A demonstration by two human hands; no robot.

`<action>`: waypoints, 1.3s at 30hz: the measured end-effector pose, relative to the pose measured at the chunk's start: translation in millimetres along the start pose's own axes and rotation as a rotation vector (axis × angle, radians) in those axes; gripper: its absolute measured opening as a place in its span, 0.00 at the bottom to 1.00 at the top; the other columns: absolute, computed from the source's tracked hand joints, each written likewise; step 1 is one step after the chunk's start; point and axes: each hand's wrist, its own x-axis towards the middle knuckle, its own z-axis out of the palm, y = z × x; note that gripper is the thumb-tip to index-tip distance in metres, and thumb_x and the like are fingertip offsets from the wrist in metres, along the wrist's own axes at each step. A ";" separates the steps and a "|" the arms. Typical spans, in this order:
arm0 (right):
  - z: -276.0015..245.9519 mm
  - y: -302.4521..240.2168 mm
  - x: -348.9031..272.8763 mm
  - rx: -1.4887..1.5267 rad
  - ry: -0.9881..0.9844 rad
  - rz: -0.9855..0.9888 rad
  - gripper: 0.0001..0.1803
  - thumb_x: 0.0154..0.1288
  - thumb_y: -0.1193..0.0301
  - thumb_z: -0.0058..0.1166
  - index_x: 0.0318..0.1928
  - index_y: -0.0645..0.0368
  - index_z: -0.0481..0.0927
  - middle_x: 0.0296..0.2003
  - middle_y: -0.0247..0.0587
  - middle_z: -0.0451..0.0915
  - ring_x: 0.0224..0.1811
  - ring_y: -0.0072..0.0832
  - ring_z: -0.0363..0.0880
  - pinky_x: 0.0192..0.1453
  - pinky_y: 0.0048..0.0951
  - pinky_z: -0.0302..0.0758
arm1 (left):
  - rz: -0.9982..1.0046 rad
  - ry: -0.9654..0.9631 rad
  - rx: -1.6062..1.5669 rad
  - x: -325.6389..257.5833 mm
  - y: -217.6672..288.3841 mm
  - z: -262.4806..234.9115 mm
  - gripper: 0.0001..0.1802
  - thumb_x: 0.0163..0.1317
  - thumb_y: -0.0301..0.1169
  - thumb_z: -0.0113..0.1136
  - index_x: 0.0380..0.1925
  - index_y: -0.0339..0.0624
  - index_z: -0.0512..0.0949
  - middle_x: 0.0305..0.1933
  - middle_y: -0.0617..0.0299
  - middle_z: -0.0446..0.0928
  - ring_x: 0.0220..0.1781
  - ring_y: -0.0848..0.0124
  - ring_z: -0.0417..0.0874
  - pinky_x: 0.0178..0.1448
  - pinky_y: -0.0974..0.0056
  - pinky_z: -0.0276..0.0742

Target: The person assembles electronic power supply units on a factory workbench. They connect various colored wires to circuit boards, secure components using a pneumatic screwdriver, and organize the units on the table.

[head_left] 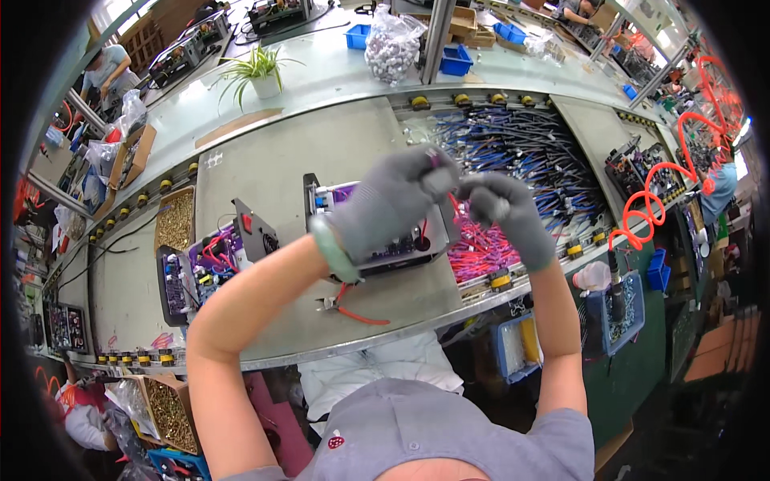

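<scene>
My left hand (pixel 389 200), in a grey glove, is raised over an open device (pixel 405 250) with purple circuit boards inside. Its fingers are curled closed, and whatever they grip is too small to name. Close beside it, my right hand (pixel 520 220), also gloved in grey, has its fingertips pinched together toward the left hand. A short bit of red wire (pixel 455 202) shows between the two hands, but I cannot tell which one holds it. Part of the device is hidden by my left hand and wrist. Red-handled cutting pliers (pixel 357 316) lie on the bench just in front.
Right of the device lie pink-red wires (pixel 484 255) and a wide spread of black-and-blue cables (pixel 553 160). A second open device (pixel 212 260) stands left, beside a box of brass-coloured parts (pixel 175 220). A red coiled hose (pixel 646 204) hangs at the right.
</scene>
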 end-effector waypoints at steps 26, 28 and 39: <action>-20.4 25.0 -17.9 0.097 0.378 -0.158 0.06 0.71 0.71 0.55 0.42 0.60 0.79 0.35 0.35 0.81 0.30 0.20 0.81 0.33 0.19 0.76 | -0.211 -0.195 0.953 2.8 -33.9 -42.4 0.12 0.61 0.37 0.61 0.40 0.44 0.84 0.36 0.50 0.84 0.40 0.56 0.85 0.49 0.58 0.79; 0.0 2.8 -14.1 0.142 0.300 -0.212 0.05 0.71 0.73 0.55 0.43 0.61 0.79 0.37 0.37 0.82 0.32 0.21 0.82 0.36 0.21 0.77 | -0.259 -0.131 0.812 8.1 -39.3 -51.2 0.12 0.60 0.38 0.61 0.39 0.44 0.84 0.35 0.50 0.84 0.39 0.55 0.85 0.48 0.56 0.79; 60.7 31.5 23.6 -0.242 0.133 -0.331 0.06 0.67 0.77 0.57 0.43 0.62 0.78 0.31 0.36 0.82 0.30 0.19 0.82 0.34 0.22 0.77 | -0.228 -0.068 0.803 1.7 -49.0 -54.5 0.14 0.62 0.42 0.60 0.39 0.45 0.83 0.32 0.49 0.83 0.37 0.51 0.85 0.43 0.52 0.79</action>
